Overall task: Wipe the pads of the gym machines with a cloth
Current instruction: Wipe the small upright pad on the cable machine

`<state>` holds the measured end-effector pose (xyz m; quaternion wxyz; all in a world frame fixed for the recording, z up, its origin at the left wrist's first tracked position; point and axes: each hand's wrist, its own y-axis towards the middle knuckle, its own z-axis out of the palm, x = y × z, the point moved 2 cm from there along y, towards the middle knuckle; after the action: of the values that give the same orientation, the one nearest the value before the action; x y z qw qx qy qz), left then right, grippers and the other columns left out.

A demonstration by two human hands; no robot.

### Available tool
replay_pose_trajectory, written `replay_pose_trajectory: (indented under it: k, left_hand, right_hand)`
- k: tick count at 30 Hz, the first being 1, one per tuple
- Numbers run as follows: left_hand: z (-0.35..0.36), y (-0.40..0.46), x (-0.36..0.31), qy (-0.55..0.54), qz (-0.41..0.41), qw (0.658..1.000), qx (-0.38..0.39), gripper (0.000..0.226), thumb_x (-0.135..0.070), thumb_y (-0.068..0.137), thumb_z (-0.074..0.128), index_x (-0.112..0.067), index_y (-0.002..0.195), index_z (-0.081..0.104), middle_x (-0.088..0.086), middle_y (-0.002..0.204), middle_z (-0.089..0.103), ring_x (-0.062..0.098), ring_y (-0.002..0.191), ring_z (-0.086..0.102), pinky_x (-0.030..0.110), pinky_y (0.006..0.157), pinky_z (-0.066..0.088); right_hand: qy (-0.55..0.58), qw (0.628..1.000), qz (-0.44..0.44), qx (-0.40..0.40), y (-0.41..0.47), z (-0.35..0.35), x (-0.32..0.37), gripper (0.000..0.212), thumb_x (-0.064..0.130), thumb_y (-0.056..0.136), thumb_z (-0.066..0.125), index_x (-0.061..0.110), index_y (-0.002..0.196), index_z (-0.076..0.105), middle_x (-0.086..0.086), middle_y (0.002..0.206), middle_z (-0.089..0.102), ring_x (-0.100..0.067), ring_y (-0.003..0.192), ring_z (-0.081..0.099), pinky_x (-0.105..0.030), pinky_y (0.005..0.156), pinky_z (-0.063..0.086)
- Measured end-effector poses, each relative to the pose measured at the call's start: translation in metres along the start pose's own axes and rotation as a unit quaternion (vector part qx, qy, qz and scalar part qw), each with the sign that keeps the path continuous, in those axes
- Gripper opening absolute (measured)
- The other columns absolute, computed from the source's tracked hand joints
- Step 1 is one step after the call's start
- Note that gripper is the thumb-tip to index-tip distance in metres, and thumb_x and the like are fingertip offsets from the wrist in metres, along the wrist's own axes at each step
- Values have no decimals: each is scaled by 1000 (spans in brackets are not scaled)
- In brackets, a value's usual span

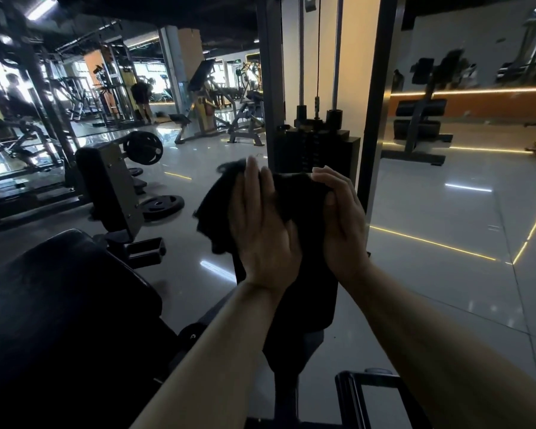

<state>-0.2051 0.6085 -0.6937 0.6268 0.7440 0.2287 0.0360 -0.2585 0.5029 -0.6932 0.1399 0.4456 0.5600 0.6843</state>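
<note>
A black cloth [220, 199] is draped over the top of an upright black pad [310, 292] in the middle of the view. My left hand [262, 230] lies flat on the cloth with straight fingers, pressing it against the pad. My right hand [341, 218] grips the pad's upper right edge, fingers curled over the top and over part of the cloth. A large black seat pad [59, 305] sits at the lower left, untouched.
Right behind the pad stands a weight stack [316, 153] with guide rods and a cable. A plate-loaded machine [112, 181] and a loose weight plate [161, 205] are to the left. Glossy tile floor [446, 218] spreads right. More machines and people fill the far background.
</note>
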Motion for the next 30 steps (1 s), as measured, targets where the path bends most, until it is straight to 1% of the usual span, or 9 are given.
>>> replay_pose_trajectory:
  k: [5, 7, 9, 13, 17, 19, 23, 26, 30]
  left_hand:
    - [20, -104, 8, 106, 2, 990, 96, 74, -48, 95, 30, -12, 152, 0, 7, 160, -8, 35, 139, 17, 46, 114, 9]
    - [17, -141, 11, 169, 19, 979, 114, 87, -53, 88, 39, -6, 151, 1, 13, 159, -6, 34, 135, 25, 41, 107, 33]
    - [10, -155, 14, 174, 45, 972, 152, 99, -51, 79, 54, -2, 150, 8, 18, 158, -7, 36, 143, 11, 38, 82, 54]
    - [6, -138, 27, 207, 115, 957, 170, 69, -34, 97, 45, -4, 150, 13, 19, 159, 0, 29, 147, 4, 49, 102, 38]
    - [-1, -61, 10, 103, 55, 987, 114, 56, -34, 102, 24, -6, 149, 9, 13, 158, -5, 30, 146, 5, 40, 71, 58]
    - [-3, -26, 3, 58, 18, 992, 113, 62, -39, 99, 32, -11, 147, 5, 8, 157, -6, 35, 141, 19, 47, 74, 57]
    - [7, -31, 3, 43, -19, 996, 81, 71, -41, 95, 39, -12, 148, 1, 11, 156, -2, 37, 139, 18, 52, 98, 42]
    - [13, -80, -2, 90, -10, 992, 92, 79, -42, 94, 38, -8, 151, -7, 13, 158, -17, 36, 142, 13, 52, 91, 48]
    - [19, -154, 7, 118, 6, 979, 164, 86, -36, 88, 50, -5, 151, 0, 16, 158, -12, 36, 142, 6, 52, 70, 57]
  right_hand:
    - [-34, 999, -6, -18, -1, 1, -1, 32, 18, 100, 33, 2, 118, 55, -15, 124, 55, -22, 120, 52, -35, 103, 42]
    - [-42, 999, -15, -22, -1, 3, -1, 34, 18, 101, 32, -1, 117, 55, -16, 123, 56, -24, 120, 52, -36, 103, 42]
    - [-48, 999, -12, -23, -1, 3, -1, 34, 15, 100, 32, -3, 117, 55, -15, 123, 56, -23, 120, 52, -36, 104, 42]
    - [-67, 997, -8, -24, -1, 2, -1, 34, 13, 99, 32, -4, 118, 55, -15, 124, 56, -21, 121, 50, -35, 104, 42]
    - [-76, 997, 1, -22, -1, 2, 0, 35, 15, 99, 33, -4, 118, 56, -16, 126, 55, -18, 121, 49, -29, 102, 42]
    - [-62, 998, 12, -18, -1, 2, -1, 35, 16, 99, 34, -3, 119, 55, -16, 127, 54, -17, 121, 49, -31, 101, 43]
    - [-53, 998, 3, -16, -2, 2, -5, 31, 11, 98, 35, -3, 119, 54, -17, 127, 53, -18, 122, 49, -32, 101, 43]
    - [-57, 998, -15, -31, -1, 2, -5, 30, 11, 99, 34, -1, 117, 55, -16, 124, 55, -17, 120, 50, -29, 101, 41]
    - [-54, 997, -36, -40, -1, 4, -6, 25, 12, 99, 33, 13, 118, 49, -10, 123, 54, -16, 120, 51, -30, 102, 42]
